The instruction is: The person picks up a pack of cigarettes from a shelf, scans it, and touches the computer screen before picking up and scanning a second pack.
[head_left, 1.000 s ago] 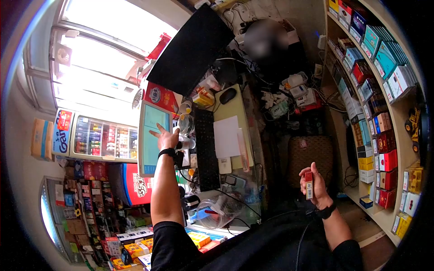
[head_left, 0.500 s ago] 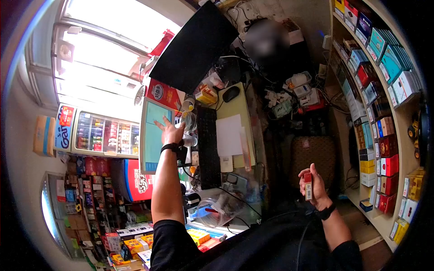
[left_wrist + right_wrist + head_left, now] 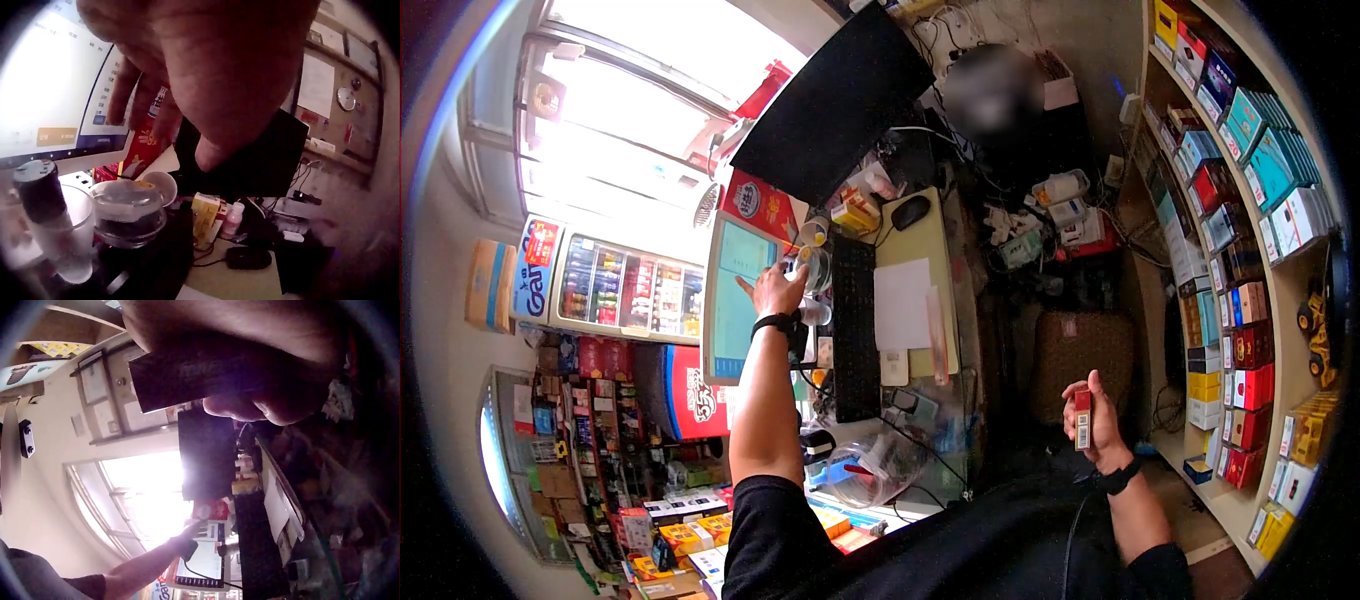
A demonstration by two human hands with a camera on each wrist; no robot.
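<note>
My left hand (image 3: 780,294) reaches out over the right side of the lit touchscreen (image 3: 738,265), fingers extended toward the display. In the left wrist view the fingers (image 3: 122,94) hang down before the screen's edge, and nothing is held in them. Away to the right, over the dark floor area, my right hand (image 3: 1110,432) grips a small red cigarette pack (image 3: 1083,420) upright, its narrow barcode side facing up to the head camera. In the right wrist view the pack (image 3: 178,381) is a dark box, with curled fingers (image 3: 234,407) around its lower side.
Beside the screen stand clear cups (image 3: 815,270), a black keyboard (image 3: 856,330), a mouse (image 3: 911,210) and white paper (image 3: 903,305). A large black monitor (image 3: 835,105) rises behind. Shelves of boxed packs (image 3: 1255,385) line the right; a chair (image 3: 1088,350) is near the right hand.
The left hand's spread fingers have drawn closer together and shifted slightly toward the screen's right edge. The right hand keeps its hold on the cigarette pack. The head view has shifted a little.
</note>
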